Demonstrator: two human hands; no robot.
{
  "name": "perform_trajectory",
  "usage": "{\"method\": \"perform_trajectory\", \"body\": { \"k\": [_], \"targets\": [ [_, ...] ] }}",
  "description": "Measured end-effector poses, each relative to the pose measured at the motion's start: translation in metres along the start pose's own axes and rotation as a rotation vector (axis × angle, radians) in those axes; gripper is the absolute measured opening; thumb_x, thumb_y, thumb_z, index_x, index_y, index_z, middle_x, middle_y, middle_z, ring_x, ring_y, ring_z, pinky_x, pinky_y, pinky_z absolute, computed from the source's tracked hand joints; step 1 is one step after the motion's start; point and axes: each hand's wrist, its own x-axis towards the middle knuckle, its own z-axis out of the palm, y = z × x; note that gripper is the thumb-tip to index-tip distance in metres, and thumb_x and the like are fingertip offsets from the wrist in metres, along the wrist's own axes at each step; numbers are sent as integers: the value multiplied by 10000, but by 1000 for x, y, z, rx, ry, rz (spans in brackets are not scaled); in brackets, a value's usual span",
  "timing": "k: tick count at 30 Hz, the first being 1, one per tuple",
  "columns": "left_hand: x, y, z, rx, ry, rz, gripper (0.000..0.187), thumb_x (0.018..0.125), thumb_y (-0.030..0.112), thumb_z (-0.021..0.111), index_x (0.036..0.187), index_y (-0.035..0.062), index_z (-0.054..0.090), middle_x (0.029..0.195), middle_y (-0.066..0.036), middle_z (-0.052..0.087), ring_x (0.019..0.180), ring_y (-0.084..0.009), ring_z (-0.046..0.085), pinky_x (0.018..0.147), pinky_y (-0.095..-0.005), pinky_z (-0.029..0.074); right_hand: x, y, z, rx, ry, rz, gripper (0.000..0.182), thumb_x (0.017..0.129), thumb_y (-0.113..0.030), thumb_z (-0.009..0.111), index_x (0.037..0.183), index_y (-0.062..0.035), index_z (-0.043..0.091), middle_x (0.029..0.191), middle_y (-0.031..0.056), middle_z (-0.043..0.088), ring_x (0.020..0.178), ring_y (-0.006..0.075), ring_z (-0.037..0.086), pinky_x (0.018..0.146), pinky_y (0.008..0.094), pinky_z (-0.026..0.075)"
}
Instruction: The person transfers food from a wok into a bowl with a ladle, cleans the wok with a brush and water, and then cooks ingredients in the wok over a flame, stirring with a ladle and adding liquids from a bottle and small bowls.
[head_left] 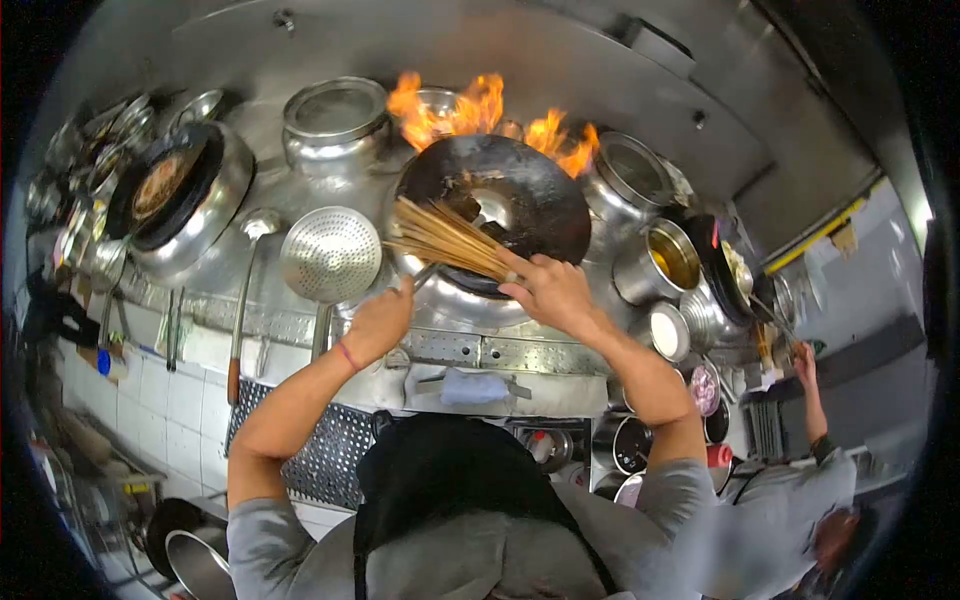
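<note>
A dark wok (545,190) sits over the burner, tilted, with flames rising behind its far rim. My left hand (380,322) is closed at the wok's near left edge, on what looks like its handle. In my right hand (548,290) is a bamboo brush (450,240), gripped at its bound end. The brush's splayed bristles point left across the wok's near left side. A little dark residue and a shiny patch show on the wok's inner surface. A thin pink band is around my left wrist.
A perforated skimmer (332,254) and a ladle (262,223) lie to the left, near a lidded pot (336,110). Orange flames (480,105) burn behind the wok. A pot of oil (672,258) stands right; farther right, a co-worker's hand (805,365) holds a utensil.
</note>
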Motion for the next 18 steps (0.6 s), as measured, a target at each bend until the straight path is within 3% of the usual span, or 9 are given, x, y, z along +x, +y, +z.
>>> {"method": "perform_trajectory", "body": {
  "k": [2, 4, 7, 10, 12, 13, 14, 16, 18],
  "targets": [
    [-4, -1, -14, 206, -8, 12, 316, 951, 161, 451, 1180, -55, 476, 844, -237, 661, 715, -385, 673, 578, -489, 527, 12, 13, -1, -104, -100, -2, 549, 836, -426, 662, 1338, -251, 524, 863, 183, 680, 754, 385, 678, 657, 483, 551],
    [-8, -5, -18, 202, -30, 31, 411, 955, 172, 446, 1291, -63, 410, 818, -232, 656, 707, -375, 674, 607, -464, 551, 30, 49, 5, -192, -128, 204, 525, 860, -401, 639, 1335, -209, 523, 870, 207, 686, 827, 393, 678, 708, 487, 549],
    [-11, -11, -17, 122, -19, 20, 378, 947, 188, 486, 1259, -21, 444, 809, -242, 652, 684, -390, 660, 595, -487, 531, 52, 121, 16, -183, -98, 457, 441, 869, -372, 624, 1268, -187, 589, 988, 194, 688, 946, 367, 663, 825, 475, 525],
    [-9, -26, -4, -2, 57, 104, 322, 948, 211, 519, 1186, -3, 474, 748, -226, 637, 595, -370, 636, 552, -497, 496, 51, 158, 31, -115, -250, 421, 425, 865, -364, 630, 1257, -204, 595, 975, 178, 692, 969, 349, 658, 843, 468, 517],
    [-8, -12, -17, -544, -213, -105, 305, 964, 225, 508, 1164, -1, 468, 648, -134, 582, 483, -260, 580, 469, -415, 466, 40, 136, 35, -103, -223, 346, 414, 867, -357, 631, 1258, -224, 594, 978, 154, 698, 948, 351, 662, 829, 458, 522],
    [-6, -1, -33, -888, -408, -327, 298, 974, 241, 503, 1169, 17, 476, 616, -29, 484, 416, -137, 473, 408, -299, 410, 34, 108, 25, -137, -173, 418, 437, 866, -364, 637, 1278, -232, 582, 985, 144, 700, 939, 355, 662, 825, 452, 524],
    [0, 6, -34, -888, -412, -337, 298, 974, 241, 503, 1169, 17, 476, 616, -29, 484, 416, -137, 473, 408, -299, 410, 28, 87, 17, -168, -128, 488, 459, 864, -370, 643, 1298, -239, 570, 992, 134, 702, 930, 360, 661, 820, 446, 526],
    [8, 14, -35, -1308, -434, -541, 231, 1002, 251, 467, 1121, 57, 506, 614, 31, 420, 427, -68, 390, 346, -243, 319, 20, 80, 17, -46, -58, 513, 524, 850, -390, 665, 1337, -241, 541, 1008, 137, 700, 917, 374, 659, 813, 445, 527],
    [14, 10, -32, -1510, -465, -611, 243, 1003, 254, 463, 1136, 56, 509, 619, 32, 421, 426, -68, 380, 345, -241, 314, 5, 87, 26, 255, 118, 528, 550, 843, -398, 675, 1348, -236, 531, 995, 139, 702, 916, 381, 658, 805, 450, 527]
  ]
}}
